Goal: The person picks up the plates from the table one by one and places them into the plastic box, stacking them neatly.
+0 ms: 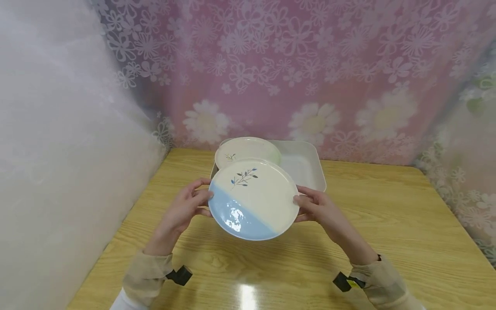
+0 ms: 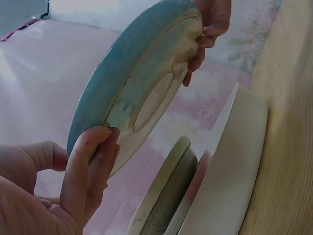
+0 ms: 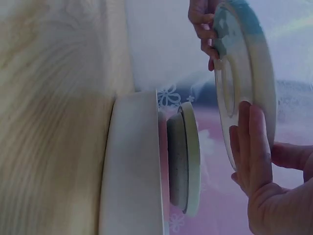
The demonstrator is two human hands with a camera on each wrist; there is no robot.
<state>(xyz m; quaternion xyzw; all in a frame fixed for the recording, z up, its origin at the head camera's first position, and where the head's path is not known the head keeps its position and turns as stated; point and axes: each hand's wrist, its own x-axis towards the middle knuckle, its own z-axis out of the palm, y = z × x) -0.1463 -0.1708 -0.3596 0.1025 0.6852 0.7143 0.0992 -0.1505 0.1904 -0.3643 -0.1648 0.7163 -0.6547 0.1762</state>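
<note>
A round cream plate [image 1: 263,193] with a blue section and a leaf sprig is held up above the table, tilted toward the head camera. My left hand [image 1: 186,204] pinches its left rim, thumb on top and fingers beneath. On the opposite rim, my right hand [image 1: 317,206] grips it the same way. Both wrist views show the plate's underside with its foot ring. Behind it, a second cream plate [image 1: 248,148] with a sprig and a pale green edge lies at the left of a white bin [image 1: 304,165]. The held plate hides part of both.
The bin stands on a wood-grain table [image 1: 387,215] near the back. Under the green-edged plate, a pinkish rim [image 3: 164,147] shows in the right wrist view. A floral curtain [image 1: 271,64] hangs behind the table, and a pale sheet [image 1: 69,129] at the left.
</note>
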